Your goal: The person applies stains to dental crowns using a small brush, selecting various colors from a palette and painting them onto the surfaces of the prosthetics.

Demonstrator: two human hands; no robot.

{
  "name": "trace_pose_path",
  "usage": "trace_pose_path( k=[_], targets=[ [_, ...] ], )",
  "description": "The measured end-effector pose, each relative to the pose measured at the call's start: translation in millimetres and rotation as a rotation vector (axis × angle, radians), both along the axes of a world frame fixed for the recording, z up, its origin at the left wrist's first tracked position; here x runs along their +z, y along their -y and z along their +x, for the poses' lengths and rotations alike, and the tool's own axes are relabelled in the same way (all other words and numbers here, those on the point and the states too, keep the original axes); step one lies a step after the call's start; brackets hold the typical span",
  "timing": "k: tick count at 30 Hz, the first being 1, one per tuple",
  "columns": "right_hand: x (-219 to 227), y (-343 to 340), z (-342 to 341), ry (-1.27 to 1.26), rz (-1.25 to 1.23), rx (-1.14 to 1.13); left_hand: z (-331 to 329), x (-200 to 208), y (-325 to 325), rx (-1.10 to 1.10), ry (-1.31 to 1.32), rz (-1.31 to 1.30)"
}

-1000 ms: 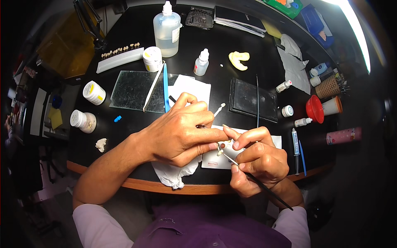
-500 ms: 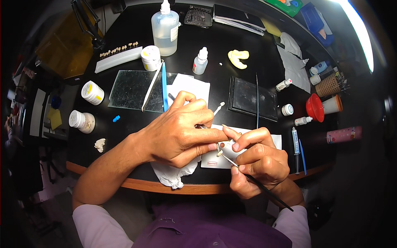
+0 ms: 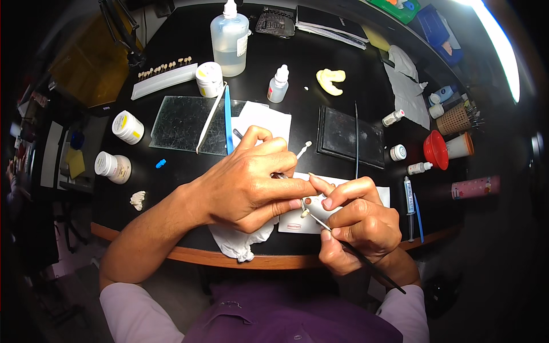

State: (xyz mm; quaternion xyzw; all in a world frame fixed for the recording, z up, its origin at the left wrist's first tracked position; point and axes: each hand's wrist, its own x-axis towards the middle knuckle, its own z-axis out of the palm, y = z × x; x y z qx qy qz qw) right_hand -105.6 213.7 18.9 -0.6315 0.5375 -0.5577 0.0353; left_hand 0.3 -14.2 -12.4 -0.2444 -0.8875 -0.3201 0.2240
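My left hand (image 3: 254,180) is closed around a slim metal holding tool (image 3: 278,175), mostly hidden by the fingers. At its end, by the thumb tip, sits a small cream-coloured tooth crown (image 3: 305,213). My right hand (image 3: 363,223) pinches a fine brush (image 3: 366,260) with a long dark handle. The brush's pale front end reaches up to the crown; whether the tip touches it is too small to tell. Both hands meet over a white pad (image 3: 294,225), fingertips close together. A crumpled white tissue (image 3: 237,243) lies under my left wrist.
Beyond my hands lie a scratched glass slab (image 3: 183,126), a blue-handled tool (image 3: 228,120), a black lidded box (image 3: 350,137) and a yellow dental model (image 3: 330,82). White jars (image 3: 128,128) stand left, a large liquid bottle (image 3: 230,40) behind. Small bottles and a red bowl (image 3: 436,150) are right.
The crown has turned or shifted very slightly at the brush end. Both hands keep nearly the same place and grip.
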Motion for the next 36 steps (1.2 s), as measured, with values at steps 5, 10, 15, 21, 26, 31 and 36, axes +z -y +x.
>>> trace_pose_path(
  k=[5,10,15,21,26,31,36],
  targets=[
    [0.0,0.2,-0.7,-0.002,-0.012,0.002,-0.1,1.0,-0.2,-0.004,-0.003,0.005],
    [-0.5,0.1,-0.3,-0.001,-0.021,0.002,-0.3,0.2,-0.2,-0.014,0.012,0.010],
    [0.3,0.1,0.6,-0.011,-0.008,-0.002,0.3,2.3,1.0,-0.012,0.017,-0.030],
    [2.1,0.9,0.6,-0.015,0.024,-0.011,0.2,0.7,1.4,-0.003,0.012,-0.045],
    [2.6,1.3,1.1,-0.016,0.030,-0.012,0.4,0.2,1.8,-0.004,0.027,-0.052],
    [1.9,1.5,1.6,-0.013,0.028,-0.006,0.9,-1.0,1.1,0.001,0.001,-0.048],
    [1.1,1.3,0.9,-0.012,0.021,-0.011,0.0,-1.1,0.7,-0.001,0.008,-0.052]
  ],
)
